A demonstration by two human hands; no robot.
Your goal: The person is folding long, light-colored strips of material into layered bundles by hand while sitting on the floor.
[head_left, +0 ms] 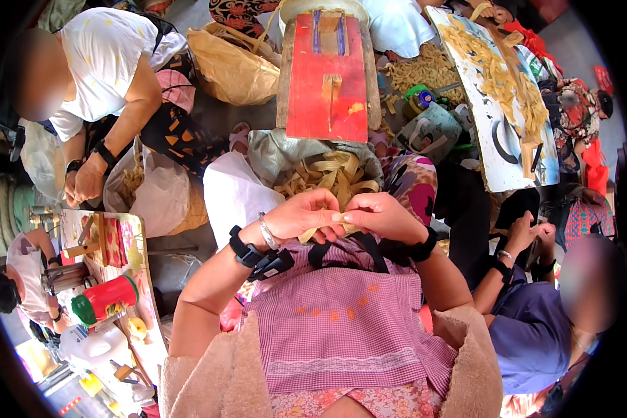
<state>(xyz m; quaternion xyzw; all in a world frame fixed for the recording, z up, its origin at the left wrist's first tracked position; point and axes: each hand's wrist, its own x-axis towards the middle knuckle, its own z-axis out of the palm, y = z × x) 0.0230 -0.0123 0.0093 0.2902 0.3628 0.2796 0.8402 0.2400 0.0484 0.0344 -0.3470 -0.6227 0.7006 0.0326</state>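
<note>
My left hand (305, 214) and my right hand (384, 216) meet in front of my apron, thumbs and fingertips pinched close together. Between them they grip a pale yellow strip (344, 219), flat and narrow; most of it is hidden by the fingers. Just beyond my hands, a grey-white bag (270, 155) lies open and holds a heap of similar yellow strips (327, 171), loosely curled. A checked pink apron (341, 313) covers my lap and front, and dark bands sit on both my wrists.
Ahead stands a red board (306, 97) with a wooden block (331, 88). A white board (491, 150) at the right carries yellow strips. People sit close on both sides, one hand (526, 233) at right, another person's hands (83, 184) at left. A table (140, 258) stands left.
</note>
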